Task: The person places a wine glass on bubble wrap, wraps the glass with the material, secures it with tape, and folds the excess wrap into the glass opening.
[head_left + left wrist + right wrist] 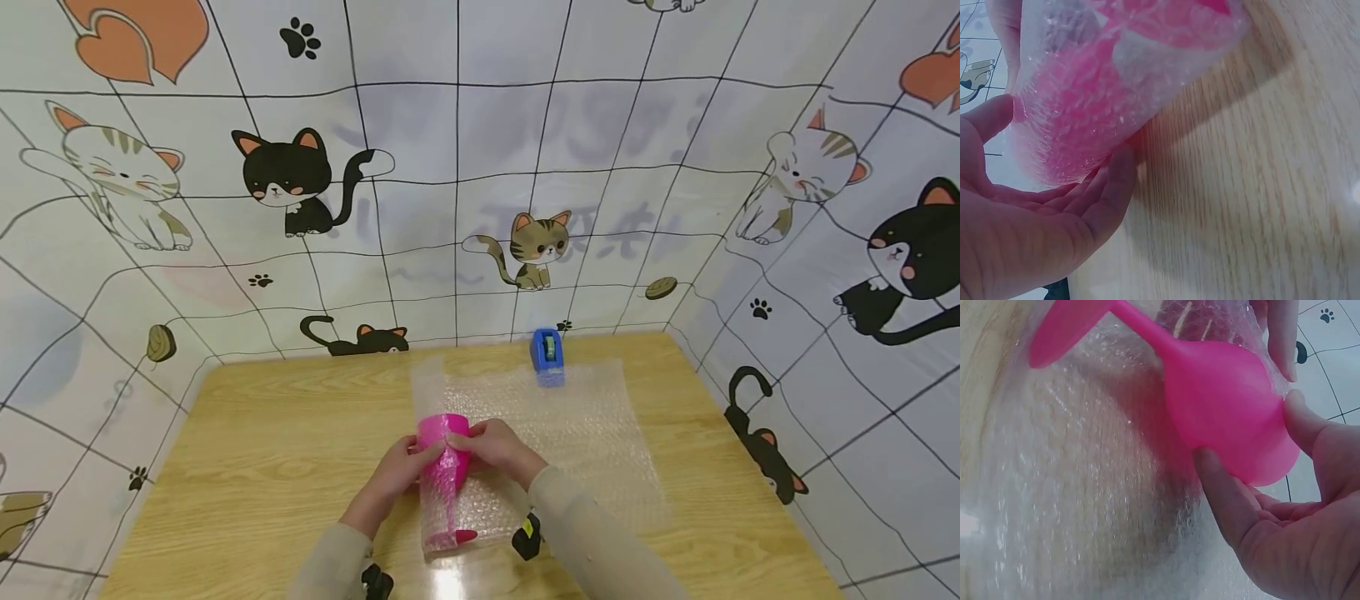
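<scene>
Pink goblet [1229,406] is lying at the left side of the bubble wrap [600,450], partly covered; we're watching left hand [394,477] and right hand [501,444] gripping its bowl, fingers curled; most wrapping is lying flat, unused.

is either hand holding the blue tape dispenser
No, the left hand and right hand hold the pink stemmed goblet; the blue tape dispenser stands beyond them.
</scene>
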`<state>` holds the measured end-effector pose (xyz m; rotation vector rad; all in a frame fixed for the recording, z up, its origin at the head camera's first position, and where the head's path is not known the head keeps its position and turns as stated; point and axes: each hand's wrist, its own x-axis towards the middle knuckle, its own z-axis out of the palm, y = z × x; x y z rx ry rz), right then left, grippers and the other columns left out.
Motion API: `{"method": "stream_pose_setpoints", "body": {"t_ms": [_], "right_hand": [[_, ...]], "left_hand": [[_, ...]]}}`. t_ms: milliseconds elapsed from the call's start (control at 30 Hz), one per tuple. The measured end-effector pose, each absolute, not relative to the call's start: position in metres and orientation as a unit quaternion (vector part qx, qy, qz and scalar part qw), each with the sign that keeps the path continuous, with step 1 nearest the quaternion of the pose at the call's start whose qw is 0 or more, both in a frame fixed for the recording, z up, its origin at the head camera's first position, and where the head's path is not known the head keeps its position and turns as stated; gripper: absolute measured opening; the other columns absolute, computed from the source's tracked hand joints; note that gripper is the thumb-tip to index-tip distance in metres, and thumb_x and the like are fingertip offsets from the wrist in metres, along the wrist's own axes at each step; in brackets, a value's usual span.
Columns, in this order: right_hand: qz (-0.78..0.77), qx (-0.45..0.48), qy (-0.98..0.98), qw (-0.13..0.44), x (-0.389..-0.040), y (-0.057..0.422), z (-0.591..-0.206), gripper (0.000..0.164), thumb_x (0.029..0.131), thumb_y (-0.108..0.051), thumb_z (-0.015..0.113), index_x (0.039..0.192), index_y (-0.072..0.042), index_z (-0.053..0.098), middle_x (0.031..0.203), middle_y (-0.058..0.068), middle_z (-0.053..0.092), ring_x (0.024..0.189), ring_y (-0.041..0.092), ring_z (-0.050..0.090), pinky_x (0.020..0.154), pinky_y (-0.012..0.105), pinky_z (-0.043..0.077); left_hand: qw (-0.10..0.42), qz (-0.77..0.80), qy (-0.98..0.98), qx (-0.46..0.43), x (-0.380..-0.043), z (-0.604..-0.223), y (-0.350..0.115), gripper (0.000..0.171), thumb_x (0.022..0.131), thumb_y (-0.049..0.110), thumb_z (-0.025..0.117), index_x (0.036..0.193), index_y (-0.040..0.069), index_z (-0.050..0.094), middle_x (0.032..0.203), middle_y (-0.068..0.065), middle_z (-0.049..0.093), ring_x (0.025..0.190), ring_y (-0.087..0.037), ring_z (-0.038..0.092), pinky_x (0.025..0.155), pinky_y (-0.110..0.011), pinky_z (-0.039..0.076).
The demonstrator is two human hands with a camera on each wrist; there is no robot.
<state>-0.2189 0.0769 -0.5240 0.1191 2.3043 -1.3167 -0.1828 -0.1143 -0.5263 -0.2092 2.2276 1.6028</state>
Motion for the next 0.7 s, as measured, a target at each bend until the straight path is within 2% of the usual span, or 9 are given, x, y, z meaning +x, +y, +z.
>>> {"method": "stream_pose_setpoints", "body": {"t_ms": [200, 433, 700], "right_hand": [[-0.521, 0.043, 0.815, 0.251, -0.2158, 0.0768, -0.5272, 0.068, 0.082, -0.051, 0.073, 0.121, 0.004, 0.059, 0.107, 0.013, 0.068, 0.094, 0.023, 0.068, 0.090, 0.042, 0.056], [-0.539, 0.046, 0.796, 0.272, -0.2167, 0.0789, -0.5291, 0.066, 0.084, -0.049, 0.071, 0.125, 0.001, 0.058, 0.107, 0.011, 0.067, 0.091, 0.020, 0.068, 0.087, 0.036, 0.057], [-0.541, 0.048, 0.795, 0.270, -0.2159, 0.0789, -0.5267, 0.065, 0.084, -0.048, 0.072, 0.124, 0.001, 0.059, 0.106, 0.010, 0.068, 0.090, 0.019, 0.068, 0.087, 0.038, 0.058]], "left_hand": [[0.185, 0.559, 0.805, -0.077, -0.1834, -0.5267, -0.1138, 0.083, 0.089, 0.049, 0.064, 0.139, -0.011, 0.038, 0.132, -0.028, 0.054, 0.113, -0.034, 0.061, 0.091, -0.047, 0.054], [0.186, 0.567, 0.799, -0.074, -0.1819, -0.5283, -0.1103, 0.079, 0.090, 0.048, 0.064, 0.138, -0.010, 0.041, 0.124, -0.023, 0.060, 0.104, -0.026, 0.063, 0.084, -0.039, 0.056], [0.184, 0.553, 0.809, -0.075, -0.1816, -0.5259, -0.1104, 0.086, 0.088, 0.051, 0.065, 0.141, -0.010, 0.038, 0.132, -0.028, 0.055, 0.114, -0.035, 0.060, 0.093, -0.049, 0.053]]}}
